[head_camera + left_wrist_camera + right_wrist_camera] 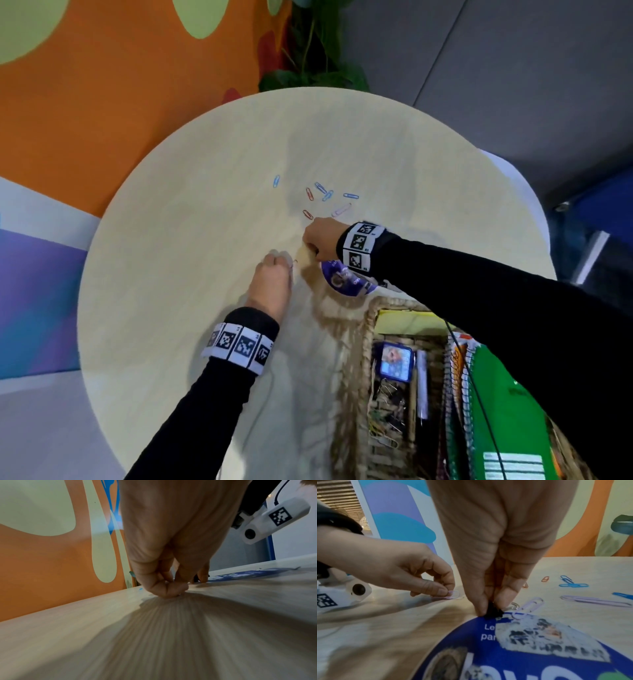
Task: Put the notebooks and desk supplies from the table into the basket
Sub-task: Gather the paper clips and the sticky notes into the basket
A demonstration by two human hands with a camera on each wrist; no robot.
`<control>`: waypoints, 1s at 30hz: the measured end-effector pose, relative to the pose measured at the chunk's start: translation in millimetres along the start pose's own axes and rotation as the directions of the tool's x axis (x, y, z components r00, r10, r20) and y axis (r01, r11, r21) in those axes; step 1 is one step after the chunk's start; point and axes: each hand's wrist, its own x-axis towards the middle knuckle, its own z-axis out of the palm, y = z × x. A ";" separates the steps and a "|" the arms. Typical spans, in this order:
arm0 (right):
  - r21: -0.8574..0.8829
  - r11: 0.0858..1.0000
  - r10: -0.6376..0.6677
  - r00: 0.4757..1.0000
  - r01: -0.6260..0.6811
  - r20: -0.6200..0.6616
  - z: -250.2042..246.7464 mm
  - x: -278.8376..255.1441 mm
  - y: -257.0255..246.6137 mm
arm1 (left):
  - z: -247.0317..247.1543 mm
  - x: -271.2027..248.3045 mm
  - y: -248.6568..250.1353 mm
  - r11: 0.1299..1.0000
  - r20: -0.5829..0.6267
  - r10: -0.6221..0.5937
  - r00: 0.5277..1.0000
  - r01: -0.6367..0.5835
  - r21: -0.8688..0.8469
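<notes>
Round pale wooden table (191, 212): left hand (274, 274) grip pinches lilac paper clip (453, 595) mid-table; right hand (322, 236) grip pinches small black binder clip (493, 611). Woven wicker basket (368, 342) lies at near edge, closer to right hand.

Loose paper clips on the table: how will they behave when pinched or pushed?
The paper clips lie flat on the smooth table, so they will probably slide rather than roll when pushed. Thin wire suggests they are light and hard to get under; the left hand pinches a lilac clip by fingertips. They look stiff enough to hold shape.
</notes>
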 end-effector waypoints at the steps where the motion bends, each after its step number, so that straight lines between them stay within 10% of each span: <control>1: -0.011 1.000 0.008 1.000 -0.008 -0.005 -0.7 -2.9 -2.1 | -0.1 -1.0 -0.1 1.000 0.000 0.002 1.000 -0.002 -0.010; 12: 0.315 0.946 0.195 0.915 -0.079 -0.354 -15.2 -181.2 -25.0 | -23.1 -24.3 29.1 0.999 -0.012 -0.015 1.000 0.014 -0.038; 22: 0.370 0.901 0.254 0.967 -0.226 -0.026 107.0 -228.8 -49.7 | -85.1 -92.4 98.9 0.953 0.034 0.255 0.966 -0.245 -0.180; 30: 0.298 0.931 0.225 0.974 -0.210 -0.015 128.2 -221.0 -56.0 | -71.6 -169.9 131.2 0.908 0.389 0.412 0.824 -0.407 -0.100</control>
